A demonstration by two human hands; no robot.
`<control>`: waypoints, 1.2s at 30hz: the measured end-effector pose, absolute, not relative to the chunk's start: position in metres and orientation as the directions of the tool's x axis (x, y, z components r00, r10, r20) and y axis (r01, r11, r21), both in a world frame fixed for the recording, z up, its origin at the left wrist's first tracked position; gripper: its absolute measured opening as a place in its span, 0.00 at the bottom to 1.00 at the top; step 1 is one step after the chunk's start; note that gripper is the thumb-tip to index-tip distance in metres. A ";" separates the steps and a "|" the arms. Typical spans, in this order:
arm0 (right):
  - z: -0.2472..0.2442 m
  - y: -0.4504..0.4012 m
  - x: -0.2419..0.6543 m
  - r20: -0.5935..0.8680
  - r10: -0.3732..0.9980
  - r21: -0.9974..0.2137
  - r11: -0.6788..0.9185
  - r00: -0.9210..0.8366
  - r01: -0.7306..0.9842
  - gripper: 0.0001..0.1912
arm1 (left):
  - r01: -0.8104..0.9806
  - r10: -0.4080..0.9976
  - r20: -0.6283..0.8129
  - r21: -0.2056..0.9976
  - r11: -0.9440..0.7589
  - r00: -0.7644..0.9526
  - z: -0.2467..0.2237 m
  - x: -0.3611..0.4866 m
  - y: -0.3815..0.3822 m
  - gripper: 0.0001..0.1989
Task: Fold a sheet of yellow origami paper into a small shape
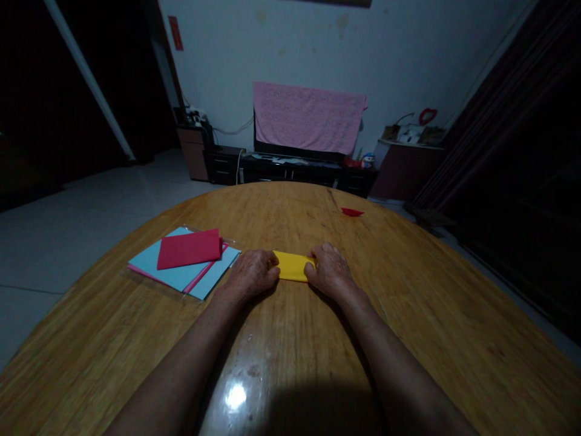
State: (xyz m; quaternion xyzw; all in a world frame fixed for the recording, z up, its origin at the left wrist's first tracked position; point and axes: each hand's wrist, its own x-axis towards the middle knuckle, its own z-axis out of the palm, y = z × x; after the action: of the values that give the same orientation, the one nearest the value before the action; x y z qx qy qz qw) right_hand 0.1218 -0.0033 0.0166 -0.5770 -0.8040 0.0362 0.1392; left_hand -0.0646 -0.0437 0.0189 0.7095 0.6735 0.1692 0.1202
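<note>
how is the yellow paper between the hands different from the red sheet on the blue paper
The yellow paper strip is narrow and bright yellow, while the red sheet is wider and deep red. The strip is held at its ends by the left hand and right hand; the sheet is untouched. The sheet lies on pale blue sheets, the strip directly on the wooden table. Both look like thin paper.

We logged two bare forearms, the left forearm (181, 369) and the right forearm (399, 369), both tapering toward the wrists and running uncovered to the frame's lower edge. The left hand (253, 274) and right hand (329, 271) have broad backs, thick fingers and finely creased skin over the knuckles; low light blurs finer detail.
</note>
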 end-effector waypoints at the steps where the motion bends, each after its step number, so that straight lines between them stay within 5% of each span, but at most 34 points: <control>1: 0.017 -0.003 0.122 0.184 0.936 -0.228 0.338 -0.300 0.913 0.15 | 0.915 0.996 0.079 0.397 -0.067 0.039 0.019 -0.065 -0.044 0.15; 16: 0.019 -0.002 0.125 0.129 0.934 -0.275 0.356 -0.333 0.893 0.13 | 0.930 0.994 0.084 0.354 -0.097 0.072 0.020 -0.064 -0.046 0.19; 20: 0.019 -0.001 0.124 0.133 0.934 -0.273 0.355 -0.331 0.894 0.12 | 0.966 0.984 0.176 0.257 -0.004 -0.043 0.016 -0.062 -0.043 0.18; 23: 0.019 -0.001 0.125 0.126 0.937 -0.277 0.349 -0.326 0.895 0.13 | 0.972 0.971 0.238 0.217 -0.085 0.032 0.009 -0.064 -0.038 0.17; 36: 0.021 -0.003 0.125 0.128 0.927 -0.274 0.374 -0.351 0.886 0.17 | 0.962 0.978 0.205 0.260 -0.089 0.035 0.010 -0.060 -0.034 0.14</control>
State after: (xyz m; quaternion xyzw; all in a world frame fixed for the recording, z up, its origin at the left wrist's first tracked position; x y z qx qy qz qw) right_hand 0.1255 -0.0032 0.0206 -0.5541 -0.8183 0.0786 0.1312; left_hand -0.0597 -0.0341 0.0104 0.7189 0.6746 0.1659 0.0250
